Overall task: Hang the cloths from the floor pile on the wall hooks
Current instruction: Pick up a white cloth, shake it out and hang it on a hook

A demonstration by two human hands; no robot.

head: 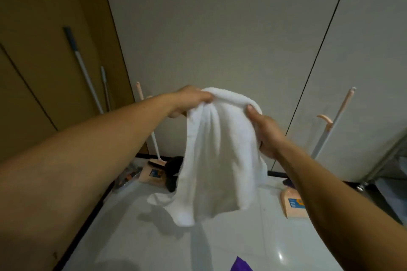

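Both hands are holding a white cloth (211,156) up in the air in front of the pale wall (220,28). The left hand (189,100) is gripping its top edge with curled fingers, and the right hand (264,130) is pinching the other end, thumb on top. The cloth is hanging down, its bottom well above the glossy floor (242,237). A pink dustpan (293,204) is sitting on the floor to the right, and mop handles (88,72) are leaning on the brown panel at left. A purple scrap (241,265) is peeking in at the bottom.
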